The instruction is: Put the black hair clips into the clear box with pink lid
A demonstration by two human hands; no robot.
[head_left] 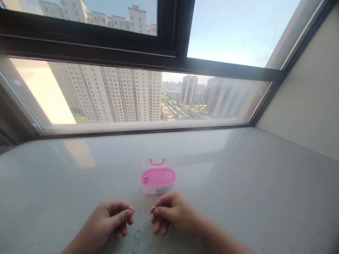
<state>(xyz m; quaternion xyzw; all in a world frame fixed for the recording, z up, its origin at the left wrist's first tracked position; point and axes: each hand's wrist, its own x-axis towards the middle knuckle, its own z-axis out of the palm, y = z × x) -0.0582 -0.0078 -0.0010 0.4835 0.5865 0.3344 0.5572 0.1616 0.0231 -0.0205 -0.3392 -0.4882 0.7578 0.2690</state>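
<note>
My left hand (112, 218) hovers low over the pale sill, thumb and forefinger pinched together. Opposite it, a short gap away, my right hand (171, 213) makes a similar pinch. Something small and pale may show at each set of fingertips, too small to make out. Just beyond my right hand stands a small oval box (169, 180), pink at the rim with clear sides. Inside its left end is a thin dark ring, perhaps a hair tie (146, 180). Below and between my hands lie pale green rings (137, 234), one nearer me and partly blurred.
Behind the box is its clear lid with a pink handle (157, 163). The glossy white sill (238, 183) runs back to a dark-framed window (148, 132), with tall buildings outside. A plain wall (304, 98) rises on the right.
</note>
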